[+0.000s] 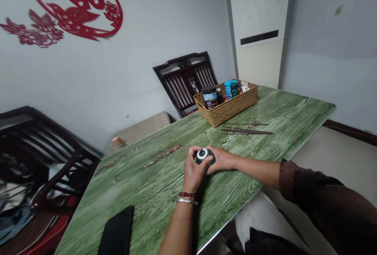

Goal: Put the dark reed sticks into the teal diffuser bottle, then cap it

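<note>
A dark green round jar (202,155) with a white ring on its top sits on the table between both hands. My left hand (194,169) wraps it from the near side, and my right hand (221,159) cups it from the right. Most of the jar's body is hidden by my fingers. Beaded and metal bracelets circle my left wrist. The table's green wood-print top (153,192) lies under my hands.
A wicker basket (226,107) holding several jars and bottles stands at the table's far end. Chopsticks (246,131) lie nearby. A black phone (117,231) lies at the near edge. Dark wooden chairs (185,82) stand beyond the table and at left.
</note>
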